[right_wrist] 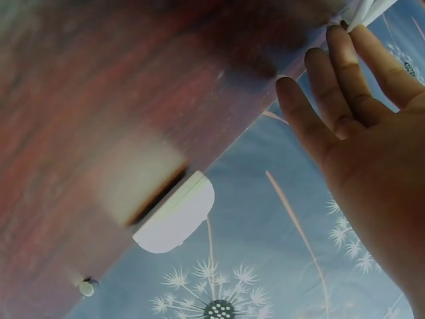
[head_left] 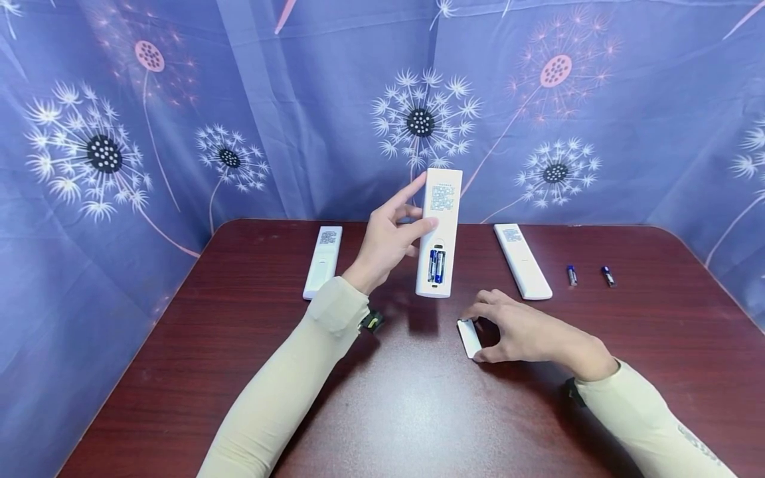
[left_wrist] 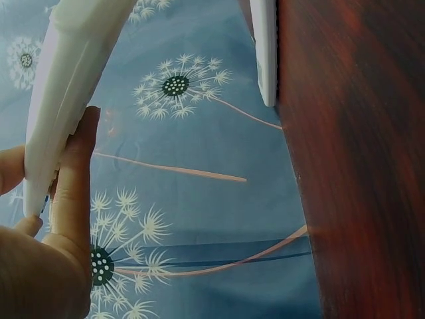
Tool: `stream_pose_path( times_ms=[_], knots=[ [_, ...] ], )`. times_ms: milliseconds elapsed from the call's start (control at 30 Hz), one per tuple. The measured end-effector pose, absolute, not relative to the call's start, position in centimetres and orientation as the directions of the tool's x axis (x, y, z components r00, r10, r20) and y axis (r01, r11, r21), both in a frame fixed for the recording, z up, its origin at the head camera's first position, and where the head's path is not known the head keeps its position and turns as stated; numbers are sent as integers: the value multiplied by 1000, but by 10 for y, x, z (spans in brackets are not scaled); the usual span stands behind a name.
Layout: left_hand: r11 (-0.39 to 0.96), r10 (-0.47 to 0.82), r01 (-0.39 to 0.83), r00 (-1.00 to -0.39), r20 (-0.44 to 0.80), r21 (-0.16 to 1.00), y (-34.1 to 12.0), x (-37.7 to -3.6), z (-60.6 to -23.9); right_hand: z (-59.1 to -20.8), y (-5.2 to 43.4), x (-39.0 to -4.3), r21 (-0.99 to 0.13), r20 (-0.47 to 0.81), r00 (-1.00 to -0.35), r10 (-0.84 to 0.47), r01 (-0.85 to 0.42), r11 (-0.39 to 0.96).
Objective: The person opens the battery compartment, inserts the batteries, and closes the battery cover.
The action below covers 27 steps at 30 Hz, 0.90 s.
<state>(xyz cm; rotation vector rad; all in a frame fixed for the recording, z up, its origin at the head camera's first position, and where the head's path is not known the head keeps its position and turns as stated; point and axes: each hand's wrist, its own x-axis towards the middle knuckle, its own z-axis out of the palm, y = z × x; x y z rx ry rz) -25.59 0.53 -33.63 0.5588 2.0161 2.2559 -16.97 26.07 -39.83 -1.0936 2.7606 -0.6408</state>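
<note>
Head view, left to right across the dark red worktop [head_left: 179, 372]. Far left of the raised remote: a white remote [head_left: 323, 261], lying flat, label side up. Next, the left hand [head_left: 385, 240], fingers and thumb curled in a grip round the raised remote [head_left: 439, 232], held upright above the worktop with its back toward the camera. Battery bay open, two blue batteries [head_left: 435, 265] seated in it. Below and right of the raised remote: the right hand [head_left: 526, 332], resting on the worktop, fingertips and thumb pinching the small white battery cover [head_left: 469, 338], which lies flat on the wood. Right of the raised remote: a second white remote [head_left: 522, 261], flat, angled a little. Farther right again: two loose batteries [head_left: 572, 275], well apart from each other, near the worktop's far right side. Behind everything: a blue curtain [head_left: 657, 133] printed with dandelion heads.
</note>
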Motion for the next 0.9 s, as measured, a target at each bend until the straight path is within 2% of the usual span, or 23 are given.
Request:
stream_pose_path(
  times_ms=[267, 367, 533, 667, 800, 900],
  knots=[
    [-134, 286, 185, -933, 217, 974, 7, -256, -337, -400, 260, -170, -332, 160, -734, -661, -670, 664],
    [-128, 286, 184, -934, 214, 975, 7, -255, -337, -398, 260, -170, -355, 157, -738, -657, -663, 660],
    [-129, 284, 187, -934, 217, 974, 6, -256, -337, -388, 265, -170, -480, 66, -775, -629, -577, 661],
    [-136, 281, 187, -934, 219, 973, 6, -257, -338, -377, 268, -164, -536, -66, -767, -638, -512, 671],
    [-137, 280, 184, -935, 217, 973, 6, -257, -337, -372, 263, -152, -544, -209, -745, -633, -450, 709],
    [-134, 281, 178, -937, 209, 975, 6, -257, -337, -373, 258, -143, -512, -265, -741, -617, -434, 741]
  ],
)
